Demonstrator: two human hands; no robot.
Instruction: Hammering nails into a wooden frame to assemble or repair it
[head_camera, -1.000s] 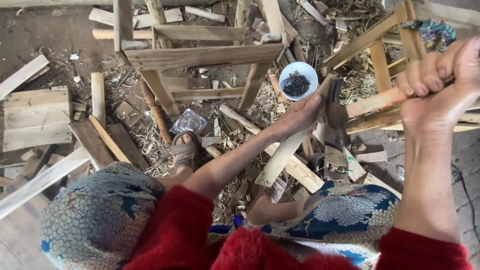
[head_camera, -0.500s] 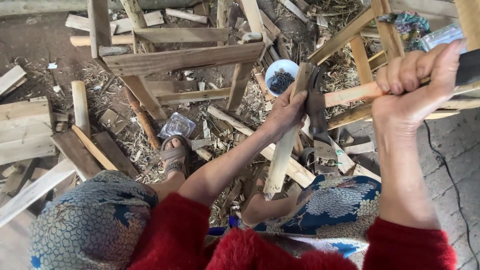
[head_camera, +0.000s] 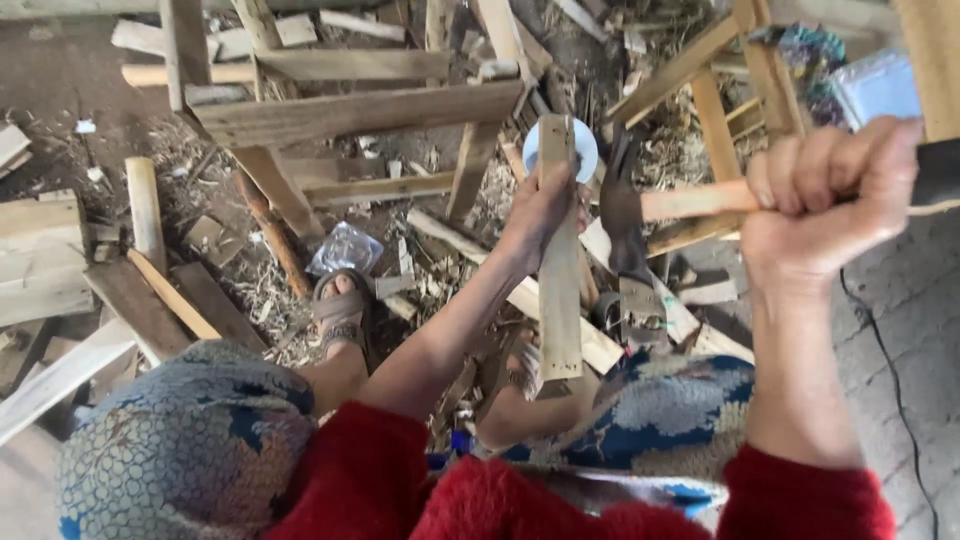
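nearest are red sleeves (head_camera: 380, 470) and a blue patterned skirt (head_camera: 190, 440) over both knees. the right hand (head_camera: 825, 200), on the right, has its fingers curled tight round the wooden handle of a hammer (head_camera: 690, 200); the dark head hangs at the handle's left end, just right of the slat. the left hand (head_camera: 540, 205) is wrapped round the upper part of a pale slat (head_camera: 560, 280), fingers pressed together behind it and thumb in front. the slat stands nearly upright in the middle of the scene, its lower end close to the right knee. a sandalled foot (head_camera: 340, 305) rests on the littered ground left of the slat, with a clear plastic bag (head_camera: 345, 248) just beyond it. farther off, a white bowl (head_camera: 580, 145) shows behind the slat's top, a wooden frame (head_camera: 350, 110) stands far left of it, and another frame (head_camera: 720, 90) lies at the far right.
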